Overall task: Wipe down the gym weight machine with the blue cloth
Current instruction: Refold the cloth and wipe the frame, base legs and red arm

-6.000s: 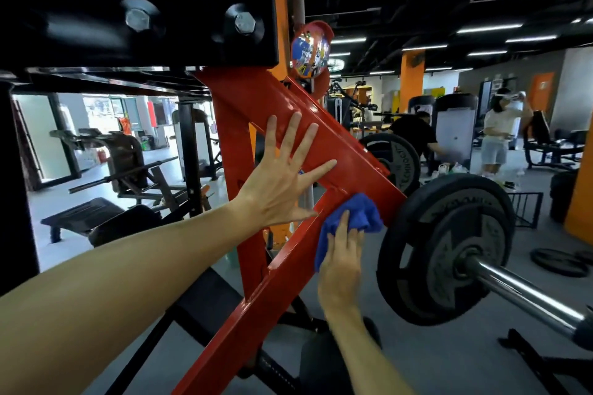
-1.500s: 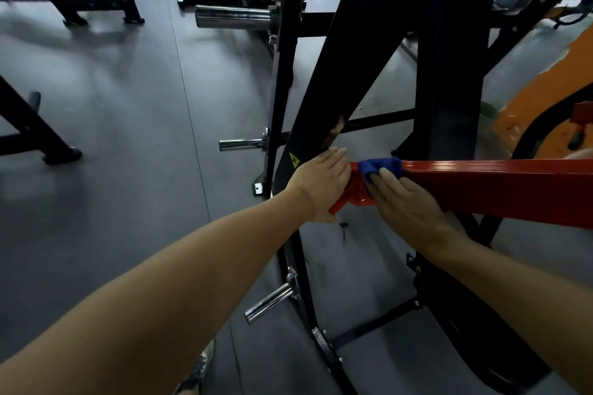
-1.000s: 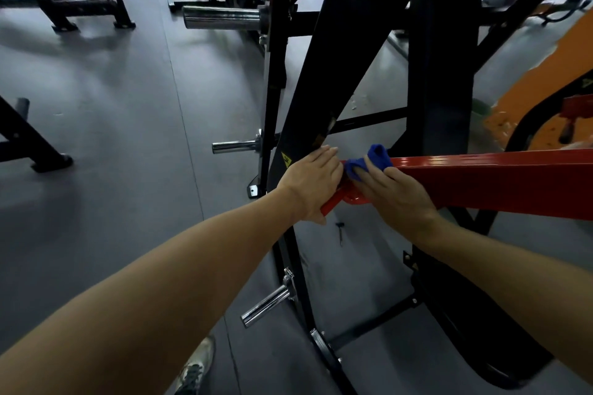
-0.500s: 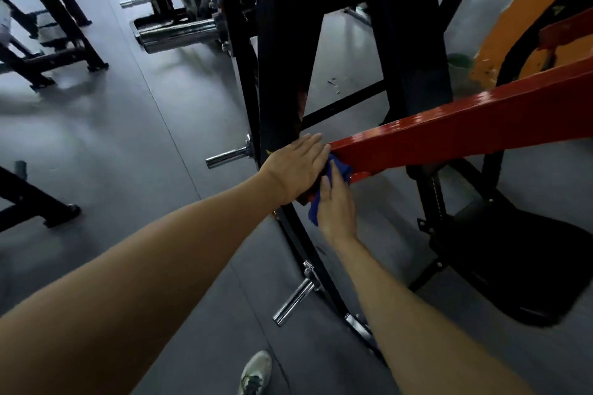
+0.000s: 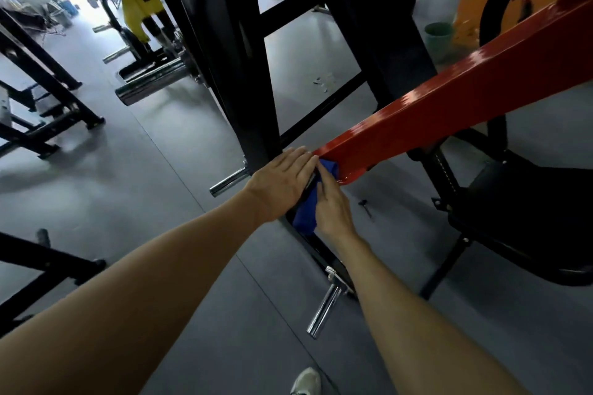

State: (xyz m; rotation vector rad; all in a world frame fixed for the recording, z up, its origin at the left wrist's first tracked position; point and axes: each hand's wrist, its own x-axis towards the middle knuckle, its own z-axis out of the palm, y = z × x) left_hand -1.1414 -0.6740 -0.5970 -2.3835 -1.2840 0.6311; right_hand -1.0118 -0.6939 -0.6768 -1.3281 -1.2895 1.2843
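The weight machine's red arm (image 5: pixel 449 112) slopes down from the upper right to its low end at centre frame, beside a black upright post (image 5: pixel 244 74). My left hand (image 5: pixel 282 179) lies flat with straight fingers against the post, next to the red arm's end. My right hand (image 5: pixel 330 205) presses the blue cloth (image 5: pixel 305 218) against the underside of the arm's end with straight fingers. Part of the cloth hangs below between my two hands; the rest is hidden under my fingers.
Chrome pegs (image 5: pixel 229 183) (image 5: pixel 324 311) stick out of the black frame at knee height. A black seat pad (image 5: pixel 529 221) sits at right. Other black racks (image 5: pixel 41 90) stand at left on grey floor, with a green bucket (image 5: pixel 438 35) behind. My shoe (image 5: pixel 306 382) shows at the bottom.
Six seconds ago I wiped the red arm up near the weight plate. Since then my hands went down to the arm's low end, and the cloth has slid from its top to its underside.
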